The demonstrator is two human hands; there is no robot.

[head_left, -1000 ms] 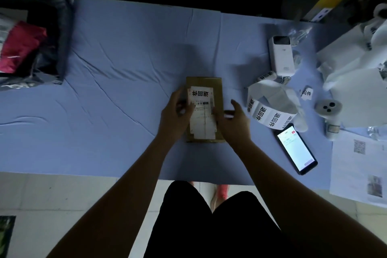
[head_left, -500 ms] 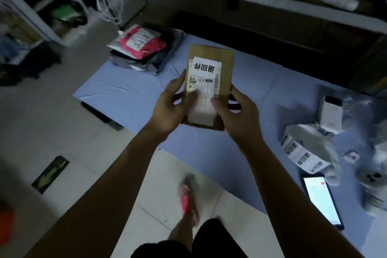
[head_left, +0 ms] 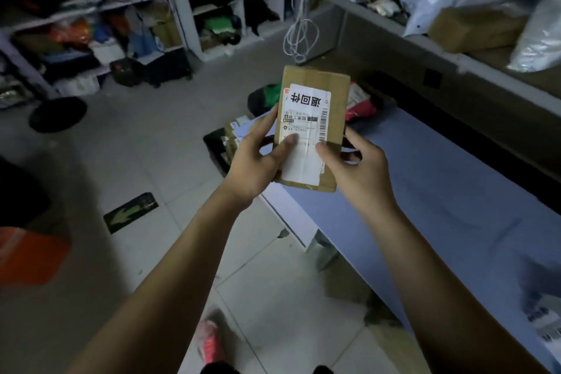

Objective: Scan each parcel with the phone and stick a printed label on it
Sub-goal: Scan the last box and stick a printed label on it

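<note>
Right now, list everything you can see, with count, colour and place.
parcel: one, brown, held up in both hands
labels: two, white, overlapping on parcel's face
table: one, blue, right
cable: one, white, hanging behind parcel
box: one, brown, right shelf
arrow sticker: one, green, floor left
shoe: one, pink, floor bottom
left hand: one, grips parcel's left side
right hand: one, grips parcel's right side
</note>
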